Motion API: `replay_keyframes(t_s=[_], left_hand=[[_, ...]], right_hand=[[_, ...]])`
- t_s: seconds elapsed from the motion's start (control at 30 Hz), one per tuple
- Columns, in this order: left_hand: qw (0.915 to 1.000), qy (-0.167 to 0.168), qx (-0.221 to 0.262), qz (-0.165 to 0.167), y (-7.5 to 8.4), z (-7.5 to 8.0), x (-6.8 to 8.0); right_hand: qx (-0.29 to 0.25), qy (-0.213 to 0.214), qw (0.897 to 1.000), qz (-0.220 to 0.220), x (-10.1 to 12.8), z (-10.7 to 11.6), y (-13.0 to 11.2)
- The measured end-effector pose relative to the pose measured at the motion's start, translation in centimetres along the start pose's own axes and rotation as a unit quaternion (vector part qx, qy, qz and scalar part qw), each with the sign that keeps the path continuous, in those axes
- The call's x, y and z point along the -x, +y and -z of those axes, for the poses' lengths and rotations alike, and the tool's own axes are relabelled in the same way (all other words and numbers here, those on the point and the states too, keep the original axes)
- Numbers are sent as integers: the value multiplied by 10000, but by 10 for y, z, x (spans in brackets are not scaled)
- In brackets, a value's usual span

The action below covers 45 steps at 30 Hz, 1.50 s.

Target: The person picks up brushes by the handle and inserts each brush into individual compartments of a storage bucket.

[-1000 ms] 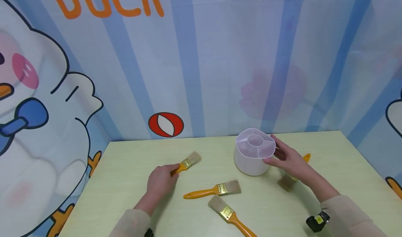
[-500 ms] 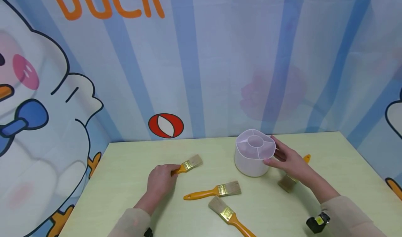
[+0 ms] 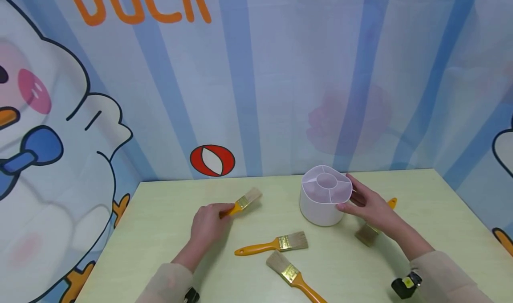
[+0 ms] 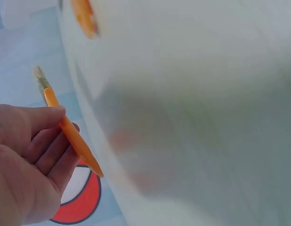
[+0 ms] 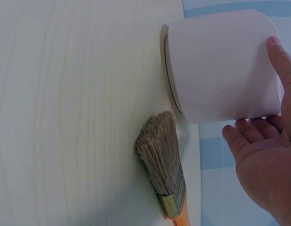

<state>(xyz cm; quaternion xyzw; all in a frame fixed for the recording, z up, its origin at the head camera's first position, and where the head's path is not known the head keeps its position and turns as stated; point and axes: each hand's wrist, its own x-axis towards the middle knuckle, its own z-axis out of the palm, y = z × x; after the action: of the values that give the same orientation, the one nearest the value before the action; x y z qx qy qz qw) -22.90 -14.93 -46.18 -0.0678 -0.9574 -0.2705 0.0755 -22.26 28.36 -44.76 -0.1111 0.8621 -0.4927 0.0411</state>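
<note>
My left hand (image 3: 207, 226) pinches the orange handle of a paintbrush (image 3: 247, 199) between thumb and fingers. Its pale bristles point up and to the right, and the left wrist view shows the brush (image 4: 65, 117) held off the table. On the right, my right hand (image 3: 369, 207) holds the side of a round white organizer (image 3: 320, 210) with divided compartments, thumb in front and fingers behind. From the right wrist, the organizer (image 5: 220, 66) fills the space by my thumb and fingertips. No brush shows in its compartments.
Two paintbrushes lie at the centre front, one sideways (image 3: 276, 243) and one slanting (image 3: 294, 277). Another brush (image 3: 368, 233) lies partly hidden under my right forearm. The pale table (image 3: 168, 205) ends at a cartoon-printed backdrop (image 3: 276, 93).
My left hand has risen slightly and shifted right with its paintbrush, whose bristles now tilt higher. The right hand and the organizer have stayed in place.
</note>
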Motion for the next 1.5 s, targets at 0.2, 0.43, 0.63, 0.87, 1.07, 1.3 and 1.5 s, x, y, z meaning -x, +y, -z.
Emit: replay_keyframes(t_s=[0.2, 0.43, 0.63, 0.87, 1.07, 1.3, 1.5], left_hand=[[9959, -85, 838, 321, 20, 3, -3], [9805, -68, 1917, 417, 50, 4, -12], [9647, 28, 2619, 260, 77, 1, -20], [9364, 7, 3486, 410, 111, -2, -31], [9070, -60, 4147, 731, 136, -8, -42], [8801, 160, 4692, 702, 159, -15, -53], [8527, 260, 5177, 652, 177, -24, -59]], right_hand=[[-2, 4, 10000, 5, 0, 0, 0], [-88, -32, 10000, 16, 0, 1, 1], [-105, -48, 9999, 23, 0, 1, 1], [-173, -69, 9998, 56, -1, 2, 1], [-192, -81, 9998, 56, -1, 1, 1], [-255, -5, 9997, 23, -1, 0, 3], [-158, 118, 9998, -30, -1, -1, 5]])
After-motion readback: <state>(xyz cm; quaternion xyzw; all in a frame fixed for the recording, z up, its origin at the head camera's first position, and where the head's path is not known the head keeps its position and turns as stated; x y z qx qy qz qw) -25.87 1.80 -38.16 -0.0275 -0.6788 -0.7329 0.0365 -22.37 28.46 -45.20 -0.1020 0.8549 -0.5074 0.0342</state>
